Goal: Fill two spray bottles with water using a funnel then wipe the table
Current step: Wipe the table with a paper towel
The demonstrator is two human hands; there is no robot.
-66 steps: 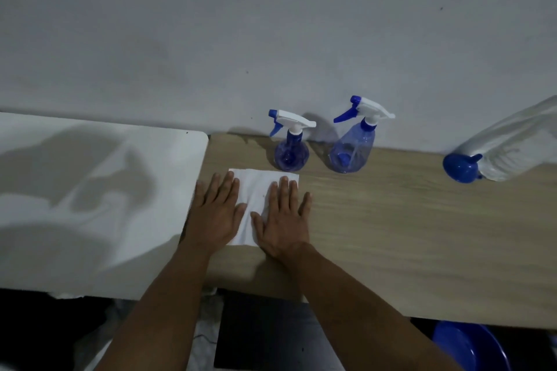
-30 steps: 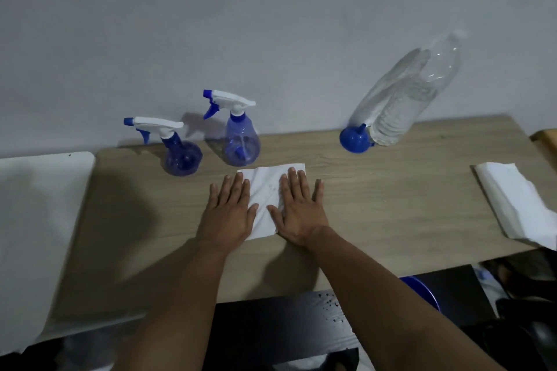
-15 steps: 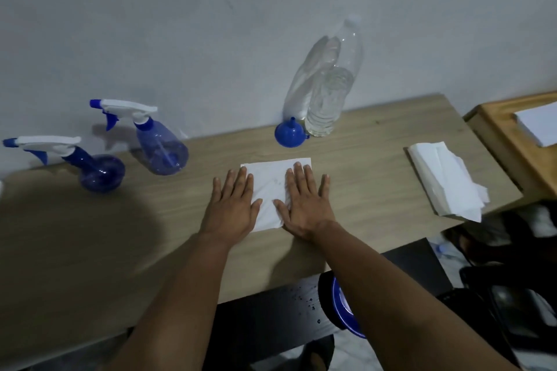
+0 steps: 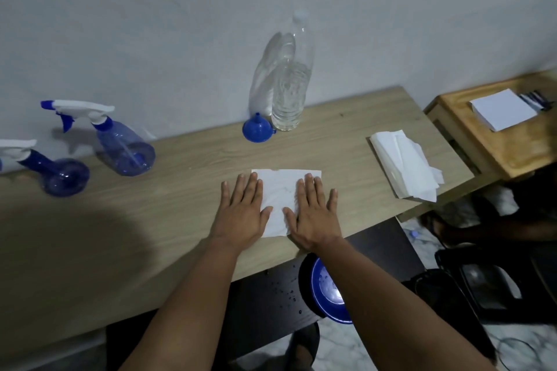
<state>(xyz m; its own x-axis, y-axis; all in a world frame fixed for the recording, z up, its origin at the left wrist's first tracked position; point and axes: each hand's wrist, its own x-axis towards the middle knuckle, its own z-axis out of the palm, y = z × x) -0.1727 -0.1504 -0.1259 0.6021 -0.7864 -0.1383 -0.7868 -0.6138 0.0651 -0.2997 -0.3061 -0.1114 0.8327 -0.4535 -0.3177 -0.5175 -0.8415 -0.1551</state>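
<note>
**Head view: two flat hands on one white paper towel**

Head camera counts two hands, two spray bottles, one funnel, one water bottle, one loose paper towel and one stack of towels on the light wood-grain table (image 4: 180, 220).

The single white paper towel (image 4: 281, 196) serves as landmark: it lies flat near the table's front edge, roughly rectangular, faintly creased, with a small nick in its far edge. The left hand (image 4: 241, 214) presses on its left part, fingers straight and slightly spread, partly over the bare table. The right hand (image 4: 313, 214) presses on its right part the same way, palm down. Neither hand grips anything.

Far left of the towel stand two translucent blue plastic spray bottles with white trigger heads: the rounder dark-blue spray bottle (image 4: 60, 176) at the frame's edge, and the lighter blue spray bottle (image 4: 123, 147) beside it, nearer the towel. Both are capped.

Behind the towel, by the wall, the small blue plastic funnel (image 4: 257, 129) sits mouth down, touching the tall clear plastic water bottle (image 4: 291, 87), which is partly full.

Right of the towel lies the stack of white folded paper towels (image 4: 404, 166). Farther right is an orange-brown wooden side table (image 4: 497, 147) carrying a white paper pad (image 4: 503, 108).
</note>
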